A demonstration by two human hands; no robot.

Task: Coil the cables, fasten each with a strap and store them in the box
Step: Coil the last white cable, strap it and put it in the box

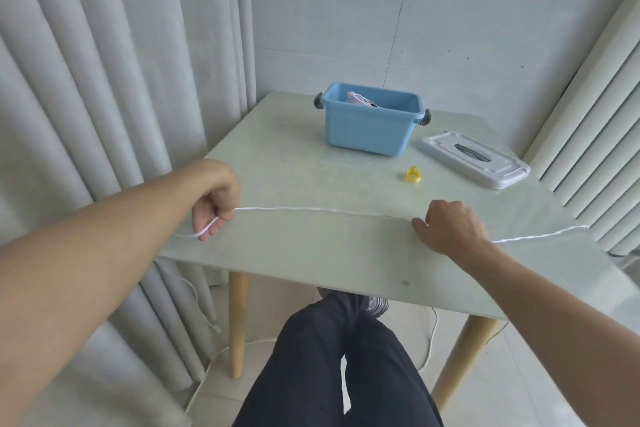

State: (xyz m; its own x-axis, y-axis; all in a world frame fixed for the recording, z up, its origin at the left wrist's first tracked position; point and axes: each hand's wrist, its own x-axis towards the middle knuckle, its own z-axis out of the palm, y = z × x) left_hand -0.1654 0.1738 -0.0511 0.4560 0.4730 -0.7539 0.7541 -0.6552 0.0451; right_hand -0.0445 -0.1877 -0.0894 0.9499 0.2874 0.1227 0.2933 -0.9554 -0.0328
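Counter (311,156), a pale green glossy slab on round wooden legs, carries everything, and across its near part a thin white cable (311,209) lies taut with its long axis running side to side, from the left hand (216,206) to the right hand (450,227). Beyond the right hand the cable goes on toward the counter's right edge (540,236), so the uncoiled length lies on that side; a short end pokes out below the left fist. The left grip is a closed fist with the cable pinched between thumb and curled fingers. The right grip is curled over the cable, knuckles up; how tightly it holds cannot be seen from above. My judgement: coiling will gather toward the left fist, the right hand feeding slack.

Farther back stands a light blue plastic box (370,128) with grey side latches, a white bundled cable (360,100) already inside. Its white flat lid (474,159) lies to the right, well apart from both hands. A small yellow strap (412,174) sits between box and cable, nearer the right hand.

No brand, label or writing is readable
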